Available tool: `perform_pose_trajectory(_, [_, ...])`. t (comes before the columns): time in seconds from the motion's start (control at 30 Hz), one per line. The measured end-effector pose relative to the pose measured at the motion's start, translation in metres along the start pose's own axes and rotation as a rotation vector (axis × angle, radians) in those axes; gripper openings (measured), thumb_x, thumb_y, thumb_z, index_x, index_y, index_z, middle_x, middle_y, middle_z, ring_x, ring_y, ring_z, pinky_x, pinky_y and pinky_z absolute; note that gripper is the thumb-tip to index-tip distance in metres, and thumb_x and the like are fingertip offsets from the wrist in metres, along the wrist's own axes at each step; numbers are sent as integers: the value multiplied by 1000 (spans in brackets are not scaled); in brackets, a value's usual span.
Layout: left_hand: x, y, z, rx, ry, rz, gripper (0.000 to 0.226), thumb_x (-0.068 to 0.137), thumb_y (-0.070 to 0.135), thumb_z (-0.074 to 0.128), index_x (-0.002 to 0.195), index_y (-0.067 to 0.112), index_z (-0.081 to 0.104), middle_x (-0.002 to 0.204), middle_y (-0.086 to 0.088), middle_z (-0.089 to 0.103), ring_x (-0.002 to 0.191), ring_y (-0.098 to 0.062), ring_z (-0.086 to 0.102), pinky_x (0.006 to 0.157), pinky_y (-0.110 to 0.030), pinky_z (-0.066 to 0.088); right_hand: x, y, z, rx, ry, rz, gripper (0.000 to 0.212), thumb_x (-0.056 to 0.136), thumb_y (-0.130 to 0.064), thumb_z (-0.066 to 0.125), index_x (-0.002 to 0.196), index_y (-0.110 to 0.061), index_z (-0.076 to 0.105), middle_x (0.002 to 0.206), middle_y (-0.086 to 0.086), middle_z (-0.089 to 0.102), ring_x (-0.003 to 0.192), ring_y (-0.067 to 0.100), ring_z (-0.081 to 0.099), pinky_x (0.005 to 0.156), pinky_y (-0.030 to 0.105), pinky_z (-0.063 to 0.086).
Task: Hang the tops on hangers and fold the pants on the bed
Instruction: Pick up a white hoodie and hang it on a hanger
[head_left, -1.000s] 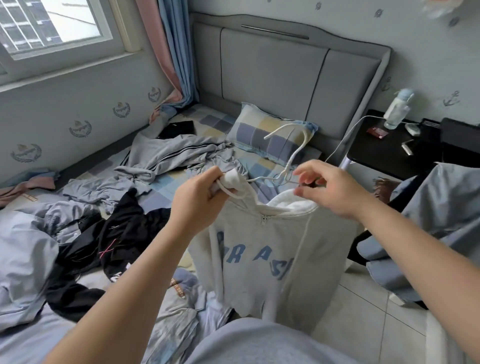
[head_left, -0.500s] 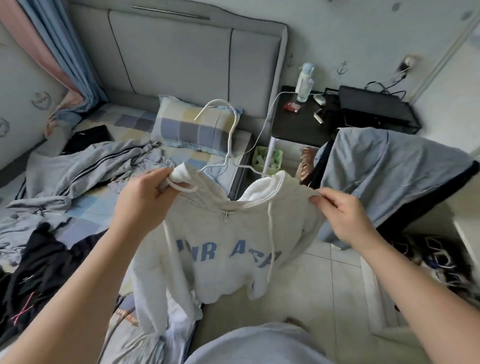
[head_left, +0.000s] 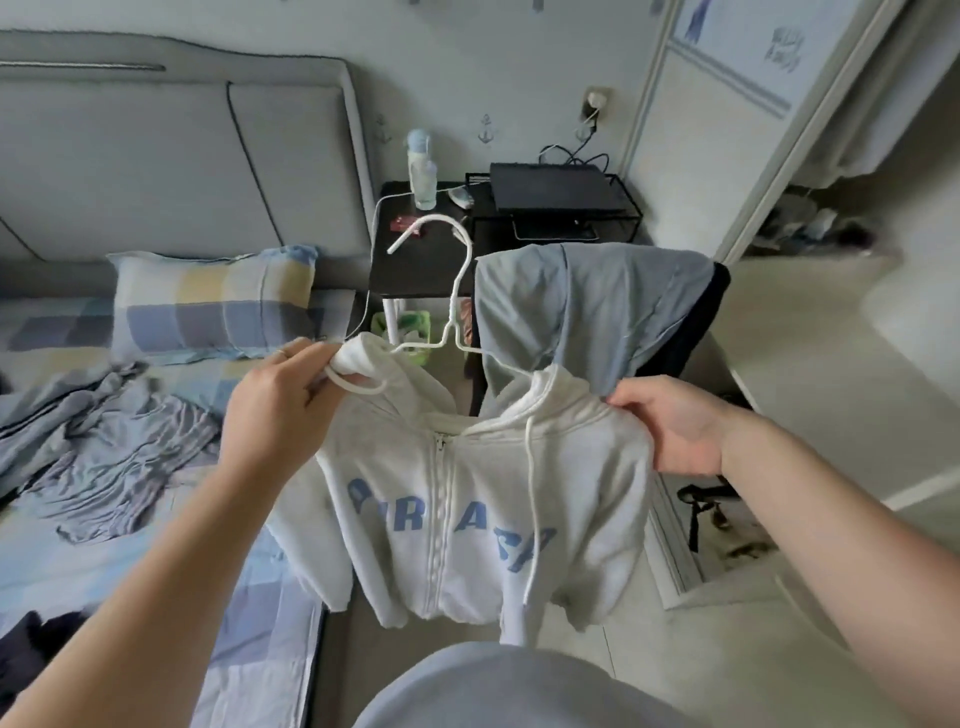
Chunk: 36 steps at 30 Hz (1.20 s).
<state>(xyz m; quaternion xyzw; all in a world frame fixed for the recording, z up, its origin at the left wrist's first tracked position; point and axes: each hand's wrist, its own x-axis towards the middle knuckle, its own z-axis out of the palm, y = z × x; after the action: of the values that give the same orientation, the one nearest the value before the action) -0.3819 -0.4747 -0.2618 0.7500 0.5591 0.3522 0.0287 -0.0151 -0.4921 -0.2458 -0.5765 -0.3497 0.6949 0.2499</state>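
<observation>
Hoodie (head_left: 467, 509) first: where do we have it?

We hold it up in the air in front of us, over the floor just beside the bed (head_left: 104, 561). It is white, with blue letters across the chest and the zip closed. It hangs on a white hanger (head_left: 457, 291), whose hook stands up above the collar.

What is our left hand (head_left: 280, 400) doing?

Its fingers are curled round bunched cloth at the shoulder on that side. A loop of white drawstring hangs out just beneath them.

And our right hand (head_left: 670, 426)?

It pinches the other shoulder, with the thumb on the near side of the cloth. The fingers go behind the cloth, so we cannot see them fully.

What do we see on the bed?

We see a checked pillow (head_left: 213, 306) lying against the grey headboard (head_left: 171, 156). Crumpled grey striped clothes (head_left: 104, 441) lie on the checked sheet to our left.

And behind the hoodie?

A grey-blue garment (head_left: 597, 312) is draped over something dark; we cannot tell what. Beyond it stands a black nightstand (head_left: 431, 260) with a clear bottle (head_left: 422, 171) upright on it.
</observation>
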Motion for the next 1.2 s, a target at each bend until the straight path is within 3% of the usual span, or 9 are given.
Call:
perform_pose_trajectory(0.13, [40,45,45,-6,-20,88,10,91,20,69,95,12,71,74,4,54,62,-21,49,48,-32,39,-8,-4,-57,67,124,-22,28,60,-15,63,85,-3,60,88,17,57,85,30,56,78,38,46])
perform_pose_trajectory(0.23, [65,80,79,-27,-73,182,7,90,16,71,94,10,71,79,-2,61,64,-24,54,48,-35,44,-19,-7,-96,-144,415,-262,7,78,-8,60,73,-5,56,71,9,51,70,19,49,63,31,33])
perform_pose_trajectory(0.33, [91,111,116,-79,-146,243,26,90,34,54,88,11,66,76,1,58,63,-26,54,49,-41,47,-37,-6,-134,-436,755,-548,24,89,-4,54,68,5,49,55,-2,34,52,8,31,53,29,23])
perform_pose_trajectory(0.5, [134,168,166,-213,-188,286,21,86,26,52,66,22,48,64,9,45,56,-17,45,48,-40,42,-70,-17,-188,-600,1044,-764,33,94,-9,56,62,-17,51,54,-6,45,53,7,40,50,18,30])
perform_pose_trajectory(0.63, [159,212,190,-249,-228,378,24,89,30,52,68,18,52,62,7,49,54,-12,48,46,-35,36,-88,-34,-234,-637,1188,-797,24,92,-8,56,69,-7,62,64,4,57,61,12,50,57,20,38])
perform_pose_trajectory(0.73, [183,234,210,-251,-285,439,27,91,34,48,76,15,61,64,6,54,58,-17,53,47,-42,42,-99,-47,-266,-726,1234,-837,20,91,-9,58,73,-2,64,70,6,58,70,24,54,67,36,42])
perform_pose_trajectory(0.93, [235,275,247,-471,-271,436,38,96,28,57,62,26,41,57,5,41,52,-12,33,49,-29,26,-127,-72,-298,-956,956,-873,27,91,-38,56,80,-18,69,100,-9,62,98,12,61,92,30,43])
perform_pose_trajectory(1.03, [269,293,264,-577,-236,481,41,95,40,53,64,14,45,54,3,32,52,-13,27,48,-28,24,-126,-74,-312,-788,994,-746,26,88,-49,57,81,-24,61,87,-6,62,83,14,61,79,41,48])
perform_pose_trajectory(1.2, [338,328,298,-678,-223,623,33,96,38,54,73,15,60,61,-3,50,60,-27,48,53,-41,43,-130,-90,-328,-652,1068,-609,27,93,-45,59,85,-19,56,67,1,48,62,14,44,62,35,36])
